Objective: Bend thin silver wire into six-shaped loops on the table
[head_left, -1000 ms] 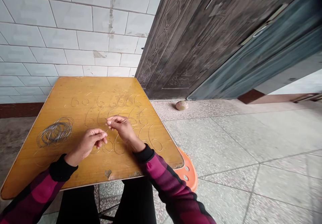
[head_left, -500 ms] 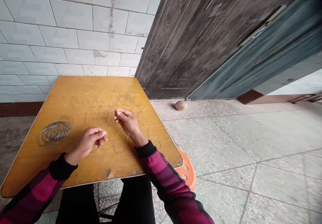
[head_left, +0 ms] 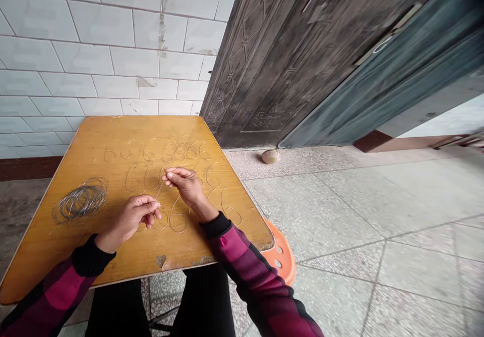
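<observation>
"Centrally, what is held?"

"A thin wire (head_left: 160, 189), running obliquely between the left hand (head_left: 138, 213), nearer the body, and the right hand (head_left: 184, 184), a little farther forward; each pinches it between thumb and fingers."

"Over what does it lie?"

"Over the middle of the wooden desk (head_left: 124, 126), above several curled wires (head_left: 171, 215) (each bent much like a figure six) set out in rough rows."

"And at the left of the desk?"

"A loose grey coil (head_left: 81, 201), left of the left hand and apart from it."

"Beyond the desk?"

"An orange stool (head_left: 286, 259) projects at the right edge; a roundish object (head_left: 271, 156) rests on the floor (head_left: 340, 221) near the dark door (head_left: 260, 85)."
</observation>
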`<state>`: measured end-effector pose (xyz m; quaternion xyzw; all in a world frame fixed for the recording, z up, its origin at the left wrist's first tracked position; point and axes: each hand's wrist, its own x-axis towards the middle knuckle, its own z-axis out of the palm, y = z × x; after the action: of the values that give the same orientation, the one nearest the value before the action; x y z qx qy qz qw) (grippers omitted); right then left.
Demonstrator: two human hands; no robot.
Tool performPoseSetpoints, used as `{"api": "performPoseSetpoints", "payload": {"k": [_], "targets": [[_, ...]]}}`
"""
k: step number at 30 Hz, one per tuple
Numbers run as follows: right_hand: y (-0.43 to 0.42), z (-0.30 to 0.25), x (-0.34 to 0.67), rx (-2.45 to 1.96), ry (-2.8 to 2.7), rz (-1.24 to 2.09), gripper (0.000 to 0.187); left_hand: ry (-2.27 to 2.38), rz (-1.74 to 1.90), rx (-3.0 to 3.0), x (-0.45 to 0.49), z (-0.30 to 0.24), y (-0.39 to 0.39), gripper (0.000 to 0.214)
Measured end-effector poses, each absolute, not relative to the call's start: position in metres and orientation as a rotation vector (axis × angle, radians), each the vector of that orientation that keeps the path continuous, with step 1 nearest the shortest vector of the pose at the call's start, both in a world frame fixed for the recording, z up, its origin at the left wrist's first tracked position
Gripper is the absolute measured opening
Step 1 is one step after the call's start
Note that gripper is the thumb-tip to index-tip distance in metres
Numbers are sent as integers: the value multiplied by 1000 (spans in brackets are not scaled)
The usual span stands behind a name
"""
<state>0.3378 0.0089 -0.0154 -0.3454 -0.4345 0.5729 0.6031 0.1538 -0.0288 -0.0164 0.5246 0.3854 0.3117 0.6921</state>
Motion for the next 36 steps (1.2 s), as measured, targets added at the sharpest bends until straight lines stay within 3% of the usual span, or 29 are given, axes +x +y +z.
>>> {"api": "performPoseSetpoints", "payload": {"k": [17,25,30,36], "targets": [[25,1,387,-760,-636,1106,18,845,686,1053,153,-11,-30,27],[3,-18,337,-770,-1043,1675,34,868,755,1049,153,-12,-28,27],[0,-23,325,-771,-1083,1629,20,879,695,1115,155,-12,-31,29],[12,-14,347,-748,-878,1614,28,855,634,1216,156,-12,-36,30]]}}
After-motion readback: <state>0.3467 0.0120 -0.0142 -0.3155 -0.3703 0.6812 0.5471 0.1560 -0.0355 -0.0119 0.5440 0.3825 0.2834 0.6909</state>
